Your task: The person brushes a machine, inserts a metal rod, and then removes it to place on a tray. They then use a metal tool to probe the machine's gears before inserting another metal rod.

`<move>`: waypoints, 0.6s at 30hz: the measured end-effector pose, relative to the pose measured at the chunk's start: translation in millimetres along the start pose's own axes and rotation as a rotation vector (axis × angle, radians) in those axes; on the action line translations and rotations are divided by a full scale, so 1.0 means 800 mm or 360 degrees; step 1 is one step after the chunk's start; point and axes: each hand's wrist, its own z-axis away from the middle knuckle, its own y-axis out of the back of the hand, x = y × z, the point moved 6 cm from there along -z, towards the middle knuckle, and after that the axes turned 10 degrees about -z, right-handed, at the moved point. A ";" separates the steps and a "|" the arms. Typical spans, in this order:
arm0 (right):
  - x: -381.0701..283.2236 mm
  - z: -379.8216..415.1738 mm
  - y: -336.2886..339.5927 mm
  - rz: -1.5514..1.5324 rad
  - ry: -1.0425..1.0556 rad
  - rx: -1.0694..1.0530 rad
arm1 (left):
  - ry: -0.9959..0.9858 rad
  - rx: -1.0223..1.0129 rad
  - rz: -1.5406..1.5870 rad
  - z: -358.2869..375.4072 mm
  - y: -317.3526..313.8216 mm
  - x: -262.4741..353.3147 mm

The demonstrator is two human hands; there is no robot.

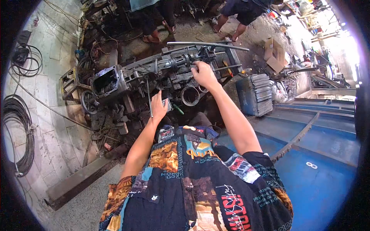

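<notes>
A long metal lathe [109, 81] stretches across the workspace, with an open gearbox housing at its left end. My right hand [203, 74] is at the machine's right part, its fingers bent beside the chuck area [179, 61]; whether it grips anything is too small to tell. Lower and to the left, my left hand [158, 106] lies near the front of the machine, fingers apart, next to a small light-coloured rectangular object [168, 104]. A round metal ring [190, 96] sits between the two hands. Close to the left hand is a green rod [178, 109].
Behind the machine lies a long metal bar [208, 46]. Two people's legs [241, 30] show at the top. A blue container with stacked metal plates [261, 95] stands right, near a cardboard box [274, 55]. Coiled cable [24, 134] lies left; a beam [86, 175] crosses the lower left.
</notes>
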 end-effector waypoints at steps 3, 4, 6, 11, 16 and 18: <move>0.000 -0.034 0.027 0.0042 0.0093 0.0068 | 0.0066 -0.0074 -0.0004 -0.002 -0.005 0.014; 0.007 -0.049 0.034 0.0090 0.0150 0.0142 | 0.0112 -0.0116 0.0025 -0.003 -0.013 0.016; 0.018 -0.078 0.052 0.0189 0.0391 0.0271 | 0.0138 -0.0107 -0.0022 -0.009 -0.028 0.024; 0.070 -0.146 0.082 0.0374 0.0429 0.0141 | 0.0335 -0.0063 -0.0063 -0.039 -0.066 0.056; 0.159 -0.176 0.065 0.0465 0.0397 -0.0339 | 0.0580 0.0076 -0.0152 -0.056 -0.091 0.090; 0.174 -0.175 0.060 0.0553 0.0504 -0.0433 | 0.0634 0.0116 -0.0225 -0.060 -0.097 0.105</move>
